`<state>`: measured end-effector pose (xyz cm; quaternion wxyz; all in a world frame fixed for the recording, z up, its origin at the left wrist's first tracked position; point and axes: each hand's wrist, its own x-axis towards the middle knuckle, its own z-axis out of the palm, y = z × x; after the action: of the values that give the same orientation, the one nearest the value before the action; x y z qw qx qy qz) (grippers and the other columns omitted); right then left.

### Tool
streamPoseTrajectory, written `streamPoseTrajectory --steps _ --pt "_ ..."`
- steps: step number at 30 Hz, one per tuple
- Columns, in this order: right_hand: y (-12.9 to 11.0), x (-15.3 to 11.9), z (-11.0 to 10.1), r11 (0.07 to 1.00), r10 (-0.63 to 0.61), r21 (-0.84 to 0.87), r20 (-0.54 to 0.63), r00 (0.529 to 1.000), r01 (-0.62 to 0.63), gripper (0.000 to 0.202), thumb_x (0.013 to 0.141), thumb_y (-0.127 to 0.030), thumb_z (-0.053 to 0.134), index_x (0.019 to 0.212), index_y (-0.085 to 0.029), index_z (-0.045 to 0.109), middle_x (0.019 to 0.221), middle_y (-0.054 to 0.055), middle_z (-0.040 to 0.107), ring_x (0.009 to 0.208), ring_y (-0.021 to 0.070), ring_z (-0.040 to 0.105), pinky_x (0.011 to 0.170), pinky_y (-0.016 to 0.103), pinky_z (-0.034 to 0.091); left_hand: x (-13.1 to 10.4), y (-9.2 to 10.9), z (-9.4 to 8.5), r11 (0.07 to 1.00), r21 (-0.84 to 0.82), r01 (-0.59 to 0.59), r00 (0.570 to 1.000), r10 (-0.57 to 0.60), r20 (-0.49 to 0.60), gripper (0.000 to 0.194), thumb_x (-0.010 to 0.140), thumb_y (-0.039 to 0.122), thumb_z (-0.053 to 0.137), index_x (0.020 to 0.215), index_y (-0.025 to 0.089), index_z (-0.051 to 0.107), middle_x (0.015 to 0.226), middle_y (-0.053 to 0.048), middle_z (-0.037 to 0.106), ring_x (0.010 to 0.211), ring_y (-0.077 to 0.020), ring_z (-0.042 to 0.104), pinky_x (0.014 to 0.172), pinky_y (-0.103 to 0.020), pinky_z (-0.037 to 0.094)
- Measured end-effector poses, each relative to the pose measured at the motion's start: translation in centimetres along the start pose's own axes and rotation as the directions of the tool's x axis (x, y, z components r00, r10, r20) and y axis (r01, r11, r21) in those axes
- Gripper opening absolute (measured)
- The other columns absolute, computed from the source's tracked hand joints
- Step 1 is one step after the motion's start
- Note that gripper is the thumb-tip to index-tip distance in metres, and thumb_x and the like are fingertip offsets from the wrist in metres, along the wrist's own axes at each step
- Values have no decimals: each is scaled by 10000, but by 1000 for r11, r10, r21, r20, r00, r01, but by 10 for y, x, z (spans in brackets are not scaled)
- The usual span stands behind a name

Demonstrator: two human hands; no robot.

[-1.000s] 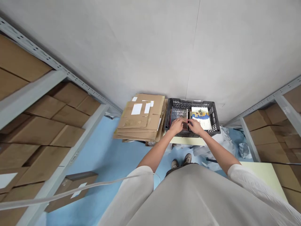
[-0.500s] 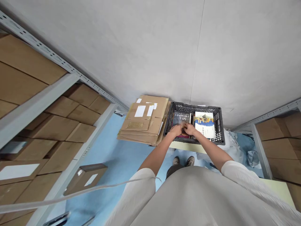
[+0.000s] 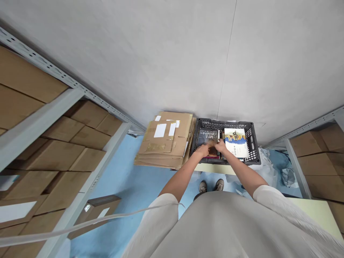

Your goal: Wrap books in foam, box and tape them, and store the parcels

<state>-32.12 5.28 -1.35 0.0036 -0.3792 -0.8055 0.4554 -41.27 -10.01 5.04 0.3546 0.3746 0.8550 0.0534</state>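
Observation:
A black plastic crate (image 3: 199,123) holds books side by side. In its left half lies a dark book (image 3: 207,133) with white lettering, its lower part hidden by my hands. My left hand (image 3: 203,149) is over the near left part of that book, fingers curled; what they hold is hidden. Close by on the right, my right hand (image 3: 220,146) has its fingers bent together at the gap between the stacks, and what is in them does not show. A brownish, blurred patch sits between the hands. The right half has a white book (image 3: 237,144) with a blue and yellow picture.
Flattened cardboard boxes (image 3: 161,150) are stacked left of the crate. A shelf (image 3: 99,150) of cartons runs along the left; more cartons (image 3: 317,165) stand on a right shelf. A box (image 3: 94,215) is on the blue floor, plastic wrapping (image 3: 268,166) at the crate's right.
My right hand has moved a little right, apart from my left hand, to the gap between the books. More of the dark book's near part shows. The view has shifted slightly.

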Motion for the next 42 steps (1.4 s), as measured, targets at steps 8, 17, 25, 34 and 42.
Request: streamPoseTrajectory --steps 8,17,25,34,42 --pt "-23 -7 -12 993 -15 -120 -33 999 11 348 975 -355 551 1266 -189 647 1144 142 791 979 281 735 886 361 568 -10 6 -3 997 50 -57 991 63 -121 492 1008 174 526 1494 151 598 1480 -250 659 1366 -357 673 1153 -467 522" --pt "-29 -36 -81 981 -192 -46 -242 951 187 442 994 -348 478 1383 -197 624 1288 139 760 1107 306 707 1055 444 542 -10 8 -23 956 -77 -281 898 234 -371 632 1056 272 513 1672 181 403 1789 -221 309 1610 -402 403 1306 -552 369" --pt "10 -105 -161 961 -152 125 -501 852 245 481 1017 -405 487 1421 -176 616 1280 125 769 1114 289 707 1040 442 569 1 83 -15 742 -194 -642 702 467 -538 665 1073 246 490 1711 212 306 1774 -164 335 1662 -292 322 1356 -477 323" --pt "109 -239 -231 956 78 250 -726 683 157 544 966 -504 557 1381 -176 684 1146 104 806 976 284 735 949 442 603 -22 220 42 546 -166 -821 564 734 -377 631 1021 188 570 1637 243 444 1653 -145 469 1580 -289 435 1345 -461 347" --pt "240 -361 -247 928 356 356 -774 524 -105 459 902 -412 540 1230 -187 768 1152 83 811 1010 269 717 989 415 575 -46 336 167 546 -212 -810 571 817 -76 619 947 119 614 1555 219 562 1570 -153 568 1457 -271 570 1258 -436 458"
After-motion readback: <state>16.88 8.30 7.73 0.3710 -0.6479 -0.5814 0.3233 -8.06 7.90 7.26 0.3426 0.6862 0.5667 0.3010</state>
